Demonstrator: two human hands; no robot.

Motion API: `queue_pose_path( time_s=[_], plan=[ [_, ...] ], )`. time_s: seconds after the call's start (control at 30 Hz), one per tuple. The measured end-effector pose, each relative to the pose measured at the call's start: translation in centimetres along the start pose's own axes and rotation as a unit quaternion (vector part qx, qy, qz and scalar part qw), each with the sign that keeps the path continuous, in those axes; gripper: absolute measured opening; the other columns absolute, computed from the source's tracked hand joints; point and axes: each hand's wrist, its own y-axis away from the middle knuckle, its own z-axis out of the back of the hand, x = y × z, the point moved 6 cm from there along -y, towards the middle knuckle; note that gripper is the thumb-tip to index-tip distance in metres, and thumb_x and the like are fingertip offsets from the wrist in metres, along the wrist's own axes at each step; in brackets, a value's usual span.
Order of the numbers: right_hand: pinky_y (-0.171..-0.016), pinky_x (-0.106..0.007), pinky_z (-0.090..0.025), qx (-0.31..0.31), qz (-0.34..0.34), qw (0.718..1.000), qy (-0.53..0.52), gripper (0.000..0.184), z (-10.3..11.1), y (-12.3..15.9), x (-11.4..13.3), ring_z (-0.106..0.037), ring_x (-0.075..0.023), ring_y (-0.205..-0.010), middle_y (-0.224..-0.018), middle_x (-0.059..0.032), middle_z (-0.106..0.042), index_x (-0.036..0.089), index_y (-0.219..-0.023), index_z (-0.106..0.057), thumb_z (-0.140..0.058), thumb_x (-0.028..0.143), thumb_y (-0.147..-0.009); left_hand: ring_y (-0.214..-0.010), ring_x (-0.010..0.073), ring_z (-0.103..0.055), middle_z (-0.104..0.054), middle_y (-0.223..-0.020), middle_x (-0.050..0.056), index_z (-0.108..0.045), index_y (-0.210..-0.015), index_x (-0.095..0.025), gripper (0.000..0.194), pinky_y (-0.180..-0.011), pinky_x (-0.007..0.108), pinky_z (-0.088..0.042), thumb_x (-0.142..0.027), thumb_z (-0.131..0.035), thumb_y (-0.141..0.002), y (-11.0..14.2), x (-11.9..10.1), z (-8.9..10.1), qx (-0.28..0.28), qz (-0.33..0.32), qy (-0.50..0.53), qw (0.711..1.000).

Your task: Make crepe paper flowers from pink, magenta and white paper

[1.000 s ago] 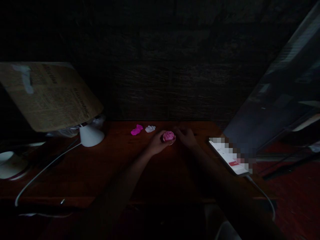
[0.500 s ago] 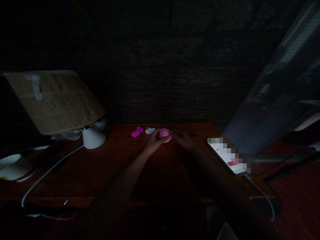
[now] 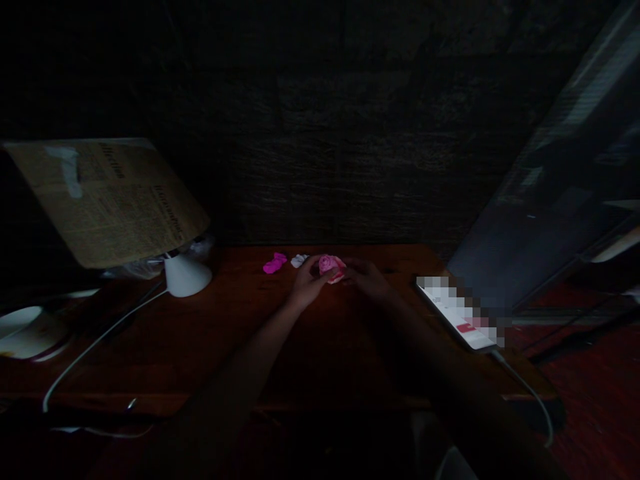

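Note:
A pink rose-shaped flower (image 3: 329, 265) with curled layers is held over the wooden table. My left hand (image 3: 307, 283) wraps it from the left, with the thumb across its near side. At its right edge, my right hand (image 3: 367, 277) has its fingers closed together on the flower's outer rim; shadow hides the exact fingertips. Left of the hands lie a bright magenta crumpled piece (image 3: 275, 263) and a white crumpled piece (image 3: 299, 261), partly behind my left hand.
A lamp with a newsprint shade (image 3: 113, 200) and white base (image 3: 188, 275) stands at left, by a white bowl (image 3: 25, 330). A lit phone (image 3: 465, 323) with a cable lies at right. A dark wall (image 3: 320, 133) rises behind the wooden table (image 3: 225, 347).
The flower has turned slightly in my hands, so more of its right outer edge shows. Both hands stay in nearly the same place.

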Motion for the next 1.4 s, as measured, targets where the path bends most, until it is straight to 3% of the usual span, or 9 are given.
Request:
queue_pose_path(
  time_s=[0.13, 0.33, 0.47, 0.6, 0.8, 1.0, 1.2, 1.4],
  plan=[
    [-0.064, -0.025, -0.056, -0.027, -0.02, 0.999, 0.0, 0.023, 0.2, -0.1, -0.4, -0.069, -0.0161, -0.073, -0.085, -0.0027, -0.076, 0.016, -0.091, -0.075, -0.075, 0.026, -0.071, -0.104, 0.0232, -0.065, -0.069, -0.113, 0.011, -0.064, -0.104, -0.016, 0.045, -0.095, 0.038, -0.05, -0.038, -0.08, -0.068, 0.0, -0.3, 0.1, -0.017, -0.01, 0.014, 1.0],
    [-0.058, -0.024, -0.057, -0.071, -0.056, 0.996, 0.001, 0.014, 0.6, -0.1, -1.0, -0.068, -0.015, -0.066, -0.078, -0.0028, -0.075, 0.016, -0.089, -0.073, -0.071, 0.02, -0.076, -0.101, 0.0223, -0.066, -0.071, -0.105, 0.009, -0.064, -0.097, -0.016, 0.04, -0.093, 0.037, -0.05, -0.041, -0.078, -0.07, 0.2, -1.1, 0.4, -0.049, 0.01, 0.043, 0.998],
    [-0.053, -0.022, -0.056, -0.121, -0.074, 0.99, -0.006, 0.013, 1.2, -0.2, -1.4, -0.067, -0.0141, -0.062, -0.075, -0.003, -0.073, 0.016, -0.089, -0.071, -0.071, 0.021, -0.078, -0.094, 0.0191, -0.067, -0.07, -0.099, 0.006, -0.064, -0.096, -0.017, 0.04, -0.083, 0.031, -0.054, -0.047, -0.074, -0.072, 0.0, -0.5, 1.3, -0.113, 0.06, 0.107, 0.986],
    [-0.058, -0.025, -0.059, -0.158, -0.082, 0.984, -0.03, 0.013, 1.5, 0.0, -1.1, -0.068, -0.0154, -0.069, -0.086, -0.0057, -0.074, 0.017, -0.093, -0.067, -0.066, 0.023, -0.082, -0.089, 0.0174, -0.067, -0.068, -0.099, 0.005, -0.062, -0.097, -0.018, 0.041, -0.071, 0.027, -0.056, -0.046, -0.076, -0.07, -0.1, 0.1, 1.5, -0.138, 0.09, 0.159, 0.974],
    [-0.069, -0.032, -0.059, -0.175, -0.1, 0.976, -0.08, 0.019, 1.7, 0.5, -0.3, -0.07, -0.0209, -0.086, -0.102, -0.0078, -0.073, 0.02, -0.096, -0.068, -0.065, 0.032, -0.081, -0.093, 0.019, -0.067, -0.07, -0.1, 0.005, -0.062, -0.101, -0.019, 0.046, -0.084, 0.033, -0.054, -0.036, -0.082, -0.062, 0.1, -0.7, 1.0, -0.096, 0.04, 0.074, 0.992],
    [-0.072, -0.026, -0.054, -0.197, -0.06, 0.978, -0.027, 0.036, 2.7, 0.1, -0.3, -0.068, -0.0208, -0.091, -0.1, -0.0068, -0.074, 0.018, -0.095, -0.07, -0.069, 0.048, -0.075, -0.091, 0.0212, -0.066, -0.071, -0.094, 0.006, -0.066, -0.093, -0.017, 0.039, -0.088, 0.036, -0.051, -0.035, -0.082, -0.064, 0.3, -1.9, 0.8, -0.071, -0.01, -0.053, 0.996],
    [-0.072, -0.028, -0.054, -0.157, -0.03, 0.987, -0.017, 0.045, 1.7, 0.1, -0.1, -0.068, -0.0196, -0.084, -0.096, -0.007, -0.072, 0.018, -0.091, -0.07, -0.071, 0.059, -0.072, -0.095, 0.0204, -0.066, -0.071, -0.103, 0.007, -0.063, -0.105, -0.018, 0.047, -0.089, 0.036, -0.051, -0.034, -0.082, -0.065, 0.4, -1.7, 0.5, -0.061, -0.005, 0.003, 0.998],
    [-0.081, -0.03, -0.055, -0.105, -0.016, 0.994, -0.018, 0.049, -0.1, 0.3, 0.6, -0.067, -0.0198, -0.091, -0.098, -0.0062, -0.073, 0.019, -0.095, -0.07, -0.072, 0.061, -0.071, -0.101, 0.021, -0.066, -0.069, -0.109, 0.008, -0.06, -0.108, -0.02, 0.047, -0.09, 0.035, -0.051, -0.034, -0.08, -0.068, 0.4, -1.2, -0.4, -0.009, -0.034, 0.034, 0.999]
  ],
)
